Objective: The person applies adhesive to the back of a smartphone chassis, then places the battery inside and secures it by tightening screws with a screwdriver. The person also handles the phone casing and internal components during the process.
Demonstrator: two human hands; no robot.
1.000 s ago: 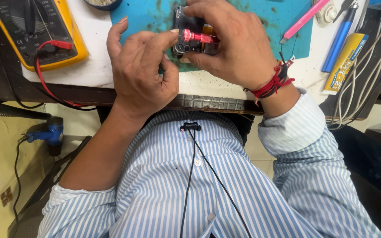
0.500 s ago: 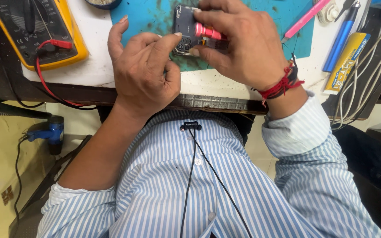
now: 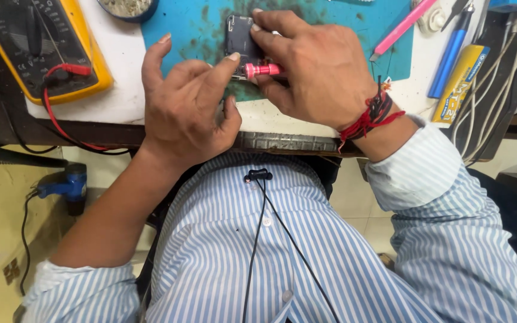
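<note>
At upper centre of the frame, the right hand (image 3: 318, 72) pinches a small pink-handled tool (image 3: 262, 69) against a small dark rectangular device (image 3: 239, 37) on the teal work mat (image 3: 192, 30), close to the counter (image 3: 127, 101) edge. The left hand (image 3: 184, 104), fingers loosely spread, touches the device with its forefinger. A yellow multimeter (image 3: 40, 45) crowds the upper left; a dark round dish (image 3: 128, 8) of greyish bits sits at the top.

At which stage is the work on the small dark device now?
Done: the small dark device lies on the blue mat, tools set around it. In hand: the right hand holds a pink-handled tool at the device's edge; the left hand steadies it with a fingertip. Left: the device looks closed; the yellow multimeter lies unused.
</note>
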